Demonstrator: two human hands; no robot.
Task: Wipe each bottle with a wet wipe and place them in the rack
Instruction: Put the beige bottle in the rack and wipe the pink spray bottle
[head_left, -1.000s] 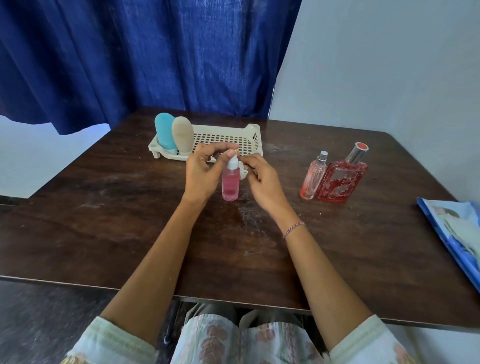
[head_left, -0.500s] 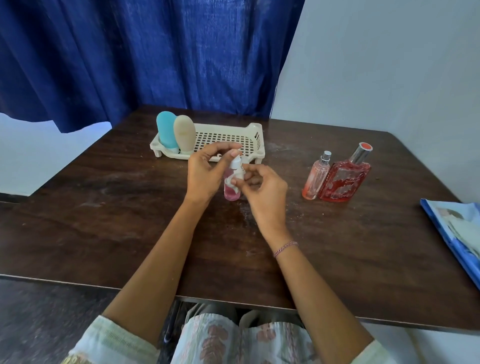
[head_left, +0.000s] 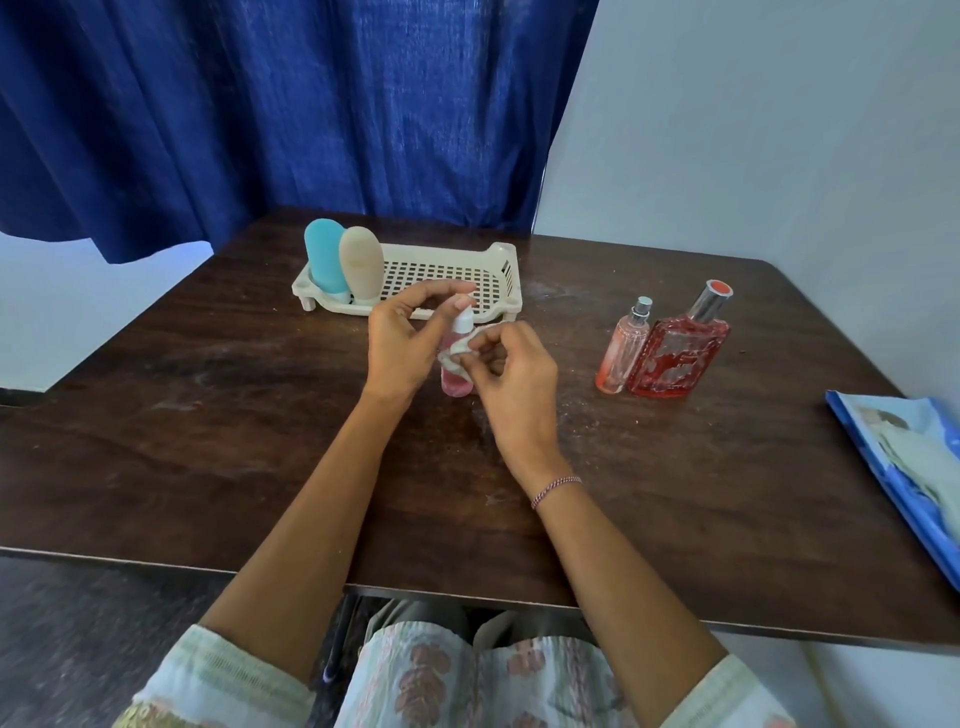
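Standing upright on the table (head_left: 208, 415), the pink bottle (head_left: 457, 382) is found right between the two hands. Its long side runs straight up and down. Its white top seems to be held from above by the bent fingertips of the left hand (head_left: 397, 343), so the bottle is steadied. The wet wipe (head_left: 457, 358) is pinched in the curled fingers of the right hand (head_left: 514, 374) and is pressed on the side of the bottle, near its middle. Neither hand is spread open.

The rack (head_left: 498, 260) is set just past the hands, on the far side from the person and almost straight ahead. A blue bottle (head_left: 324, 257) and a beige bottle (head_left: 361, 265) are stood side by side at its left end. Room can be seen in the rack to the right of them.

The wiping of this bottle is judged to be the step in hand. When it is done, only a short move forward is likely to be needed, with the bottle lifted over the near rim and set down upright beside the beige one. The left hand is judged better placed for that, since the top is already held by it.

Two more are left to be wiped: a small spray bottle (head_left: 621, 353) and a red bottle (head_left: 675, 358), touching each other, well off to the right. They are nearer the right hand.
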